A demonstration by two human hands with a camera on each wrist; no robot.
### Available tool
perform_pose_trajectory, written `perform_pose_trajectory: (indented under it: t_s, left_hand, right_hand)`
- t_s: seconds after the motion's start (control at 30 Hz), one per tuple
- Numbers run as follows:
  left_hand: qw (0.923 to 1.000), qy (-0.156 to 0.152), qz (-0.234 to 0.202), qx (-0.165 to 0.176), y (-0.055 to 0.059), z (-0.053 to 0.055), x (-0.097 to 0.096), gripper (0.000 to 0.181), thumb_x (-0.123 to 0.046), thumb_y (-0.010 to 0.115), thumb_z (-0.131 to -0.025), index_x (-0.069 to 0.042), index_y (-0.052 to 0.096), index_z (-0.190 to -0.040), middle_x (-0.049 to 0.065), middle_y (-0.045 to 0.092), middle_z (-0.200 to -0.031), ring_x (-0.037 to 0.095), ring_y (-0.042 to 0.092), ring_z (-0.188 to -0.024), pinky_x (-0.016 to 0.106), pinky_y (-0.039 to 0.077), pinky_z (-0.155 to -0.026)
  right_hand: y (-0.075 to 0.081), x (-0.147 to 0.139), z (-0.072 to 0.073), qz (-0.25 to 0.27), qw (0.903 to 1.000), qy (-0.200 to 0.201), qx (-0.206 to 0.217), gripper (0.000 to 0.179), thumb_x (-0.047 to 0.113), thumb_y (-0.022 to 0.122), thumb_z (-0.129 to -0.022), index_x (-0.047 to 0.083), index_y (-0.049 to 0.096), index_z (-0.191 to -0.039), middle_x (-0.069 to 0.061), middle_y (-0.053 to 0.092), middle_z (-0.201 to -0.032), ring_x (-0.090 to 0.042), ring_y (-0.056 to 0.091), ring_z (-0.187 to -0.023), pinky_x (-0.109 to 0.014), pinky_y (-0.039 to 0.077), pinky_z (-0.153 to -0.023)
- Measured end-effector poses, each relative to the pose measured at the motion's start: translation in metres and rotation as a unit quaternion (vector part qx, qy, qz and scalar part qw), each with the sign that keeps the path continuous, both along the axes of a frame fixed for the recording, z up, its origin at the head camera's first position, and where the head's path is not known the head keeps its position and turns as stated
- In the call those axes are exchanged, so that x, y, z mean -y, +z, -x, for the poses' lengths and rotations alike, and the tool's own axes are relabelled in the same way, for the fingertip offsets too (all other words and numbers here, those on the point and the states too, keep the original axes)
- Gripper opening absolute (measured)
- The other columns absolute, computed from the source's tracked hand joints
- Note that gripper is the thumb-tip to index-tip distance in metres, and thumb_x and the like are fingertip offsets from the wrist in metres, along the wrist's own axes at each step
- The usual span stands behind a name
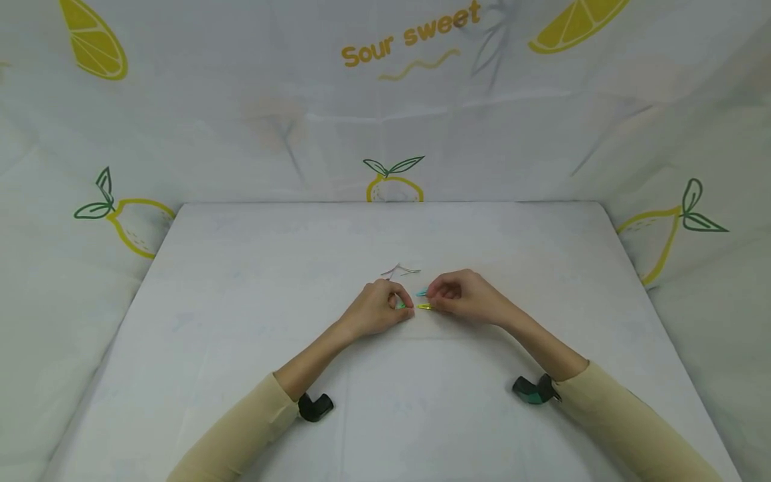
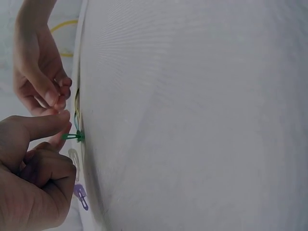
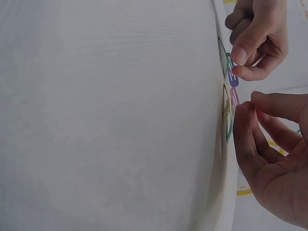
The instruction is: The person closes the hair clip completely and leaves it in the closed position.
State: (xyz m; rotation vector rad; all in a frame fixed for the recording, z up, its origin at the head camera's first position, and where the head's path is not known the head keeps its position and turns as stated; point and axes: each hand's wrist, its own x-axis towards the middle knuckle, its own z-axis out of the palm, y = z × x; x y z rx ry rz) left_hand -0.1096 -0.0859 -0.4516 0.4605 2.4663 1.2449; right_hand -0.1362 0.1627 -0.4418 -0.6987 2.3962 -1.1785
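Observation:
My left hand is beside a green snap hair clip, thumb and index finger extended and the other fingers curled. A gap shows between that thumb and finger in the left wrist view, where the green clip is close to the fingertip. My right hand has its fingertips by a blue hair clip and a yellow hair clip. In the right wrist view, its thumb and fingers bend toward each other, with nothing visible pinched. Whether those fingertips touch the clips is hard to tell.
Thin, dark, pin-like pieces lie beyond the hands. A purple hair clip shows in the left wrist view. White cloth with lemon prints covers the table and hangs behind and at both sides. Sleeves and black wrist cameras are nearer me.

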Motion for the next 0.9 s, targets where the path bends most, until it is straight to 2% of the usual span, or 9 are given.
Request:
perform_pose_trajectory:
  t_s: [0.27,0.3,0.37,0.4,0.5,0.63,0.9]
  left_hand:
    - [1.0000,0.002,-0.007,-0.001,0.001,0.000,0.005,0.008,-0.011,0.080,-0.094,-0.006,0.080,-0.101,-0.007,0.040,-0.054,0.006,0.032,-0.051,0.022,0.027,-0.051]
    - [0.9999,-0.001,-0.011,-0.012,-0.003,0.001,0.006,0.008,-0.012,0.079,-0.095,-0.008,0.080,-0.100,-0.008,0.040,-0.054,0.005,0.032,-0.050,0.022,0.027,-0.050]
    - [0.9998,-0.002,-0.013,-0.015,-0.004,0.002,0.008,0.008,-0.013,0.078,-0.094,-0.008,0.080,-0.100,-0.009,0.039,-0.053,0.004,0.032,-0.050,0.022,0.026,-0.050]
    - [0.9996,-0.004,-0.013,-0.026,-0.008,0.003,0.009,0.008,-0.013,0.077,-0.094,-0.009,0.080,-0.100,-0.011,0.040,-0.053,0.003,0.032,-0.049,0.022,0.027,-0.049]
    - [0.9996,-0.001,-0.011,-0.028,-0.009,0.003,0.011,0.008,-0.014,0.077,-0.094,-0.008,0.080,-0.100,-0.011,0.040,-0.053,0.002,0.032,-0.048,0.022,0.027,-0.048]
    - [0.9999,0.010,-0.002,-0.008,0.001,0.000,0.013,0.010,-0.013,0.078,-0.094,-0.006,0.080,-0.101,-0.008,0.040,-0.053,0.004,0.031,-0.049,0.021,0.026,-0.048]
    - [0.9998,0.020,0.006,-0.004,-0.002,-0.003,0.019,0.013,-0.017,0.079,-0.094,-0.007,0.080,-0.101,-0.009,0.040,-0.053,0.003,0.031,-0.048,0.022,0.026,-0.048]
  right_hand:
    - [0.002,0.011,0.002,0.019,0.9997,0.018,0.001,0.015,0.005,0.077,-0.097,0.002,0.080,-0.111,-0.008,0.080,-0.098,-0.012,0.072,-0.085,-0.020,0.059,-0.082]
    - [0.002,0.013,0.003,0.020,0.9996,0.020,0.001,0.016,0.005,0.077,-0.097,0.002,0.080,-0.112,-0.008,0.080,-0.098,-0.012,0.072,-0.085,-0.020,0.059,-0.081]
    - [0.003,0.016,0.003,0.017,0.9996,0.024,0.001,0.017,0.005,0.077,-0.097,0.002,0.080,-0.114,-0.007,0.080,-0.096,-0.012,0.072,-0.083,-0.020,0.058,-0.080]
    - [0.003,0.018,0.004,0.015,0.9995,0.028,-0.001,0.018,0.005,0.076,-0.097,0.002,0.080,-0.114,-0.007,0.080,-0.095,-0.012,0.071,-0.083,-0.021,0.058,-0.080]
    - [0.002,0.022,0.005,0.006,0.9995,0.029,0.007,0.018,0.006,0.076,-0.097,0.004,0.080,-0.115,-0.005,0.080,-0.093,-0.011,0.071,-0.081,-0.021,0.058,-0.078]
    - [0.002,0.027,0.006,-0.002,0.9992,0.034,0.023,0.019,0.007,0.077,-0.097,0.004,0.079,-0.116,-0.005,0.080,-0.091,-0.010,0.072,-0.080,-0.021,0.058,-0.076]
    - [0.001,0.035,0.006,0.007,0.9969,0.048,0.062,0.021,0.005,0.074,-0.099,0.000,0.077,-0.119,-0.009,0.081,-0.089,-0.016,0.075,-0.076,-0.022,0.059,-0.073]
